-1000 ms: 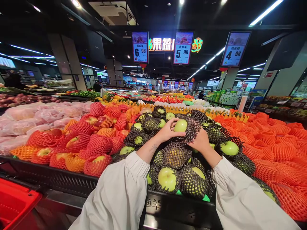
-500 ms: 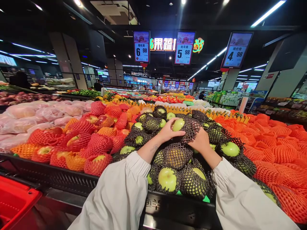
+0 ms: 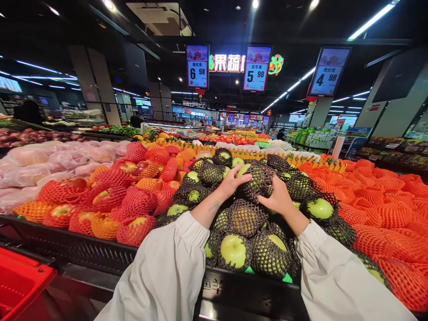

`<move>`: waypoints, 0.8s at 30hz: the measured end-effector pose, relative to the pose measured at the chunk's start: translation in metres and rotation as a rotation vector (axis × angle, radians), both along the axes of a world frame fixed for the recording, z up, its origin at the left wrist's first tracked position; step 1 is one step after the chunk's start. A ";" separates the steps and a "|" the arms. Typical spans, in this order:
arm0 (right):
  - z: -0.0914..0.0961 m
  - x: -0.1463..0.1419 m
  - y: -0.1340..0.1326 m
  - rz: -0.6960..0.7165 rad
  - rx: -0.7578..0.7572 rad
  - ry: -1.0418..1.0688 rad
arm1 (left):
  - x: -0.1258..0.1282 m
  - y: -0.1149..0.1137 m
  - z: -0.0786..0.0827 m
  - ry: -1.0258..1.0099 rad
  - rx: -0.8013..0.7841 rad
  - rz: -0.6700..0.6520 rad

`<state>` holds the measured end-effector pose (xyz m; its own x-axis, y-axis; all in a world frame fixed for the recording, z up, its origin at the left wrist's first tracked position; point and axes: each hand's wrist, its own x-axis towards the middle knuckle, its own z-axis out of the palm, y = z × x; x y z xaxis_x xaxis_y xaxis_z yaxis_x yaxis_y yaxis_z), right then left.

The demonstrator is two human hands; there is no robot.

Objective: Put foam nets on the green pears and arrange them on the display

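A green apple [image 3: 257,180] in a black foam net sits between my two hands, above the pile. My left hand [image 3: 232,183] grips its left side, thumb across the front, beside a small bare patch of green skin. Around the right side curls my right hand [image 3: 278,197], its thumb against the lower part of the net and its fingertips partly hidden behind the fruit. Just below lies another netted apple [image 3: 246,217] with a yellowish tint. More netted green apples surround my hands, including a largely uncovered one [image 3: 233,251] at the front.
Red and orange netted apples [image 3: 110,198] fill the left side, with bagged pale fruit [image 3: 36,160] beyond. Orange-netted fruit [image 3: 391,214] lies right. A black display edge [image 3: 247,292] runs along the front; a red basket [image 3: 23,281] stands lower left. Price screens [image 3: 257,69] hang overhead.
The black net now covers more of the apple, and less green skin shows. My right hand has shifted and its thumb is now visible; my left hand stays on the left side.
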<state>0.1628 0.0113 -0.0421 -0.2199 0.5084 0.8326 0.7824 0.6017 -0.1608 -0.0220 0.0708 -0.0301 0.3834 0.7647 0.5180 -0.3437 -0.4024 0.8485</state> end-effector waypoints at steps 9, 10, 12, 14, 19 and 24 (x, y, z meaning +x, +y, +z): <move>-0.006 0.005 0.008 -0.143 0.063 -0.021 | 0.003 -0.003 -0.002 0.075 0.119 -0.011; -0.007 0.005 0.008 -0.164 0.057 -0.013 | 0.003 -0.003 -0.002 0.077 0.152 0.028; -0.007 0.005 0.009 -0.219 0.038 0.011 | 0.001 -0.001 -0.002 0.089 0.222 0.121; -0.007 0.005 0.009 -0.258 0.028 0.033 | 0.000 0.001 -0.002 0.120 0.299 0.180; -0.007 0.004 0.011 -0.305 0.055 0.105 | -0.002 0.002 -0.001 0.202 0.406 0.183; -0.007 0.005 0.012 -0.290 0.036 0.140 | -0.002 0.002 0.000 0.141 0.368 0.168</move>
<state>0.1681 0.0231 -0.0488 0.0473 0.5027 0.8632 0.8939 0.3643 -0.2611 -0.0243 0.0728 -0.0301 0.3553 0.5966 0.7196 -0.1385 -0.7277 0.6717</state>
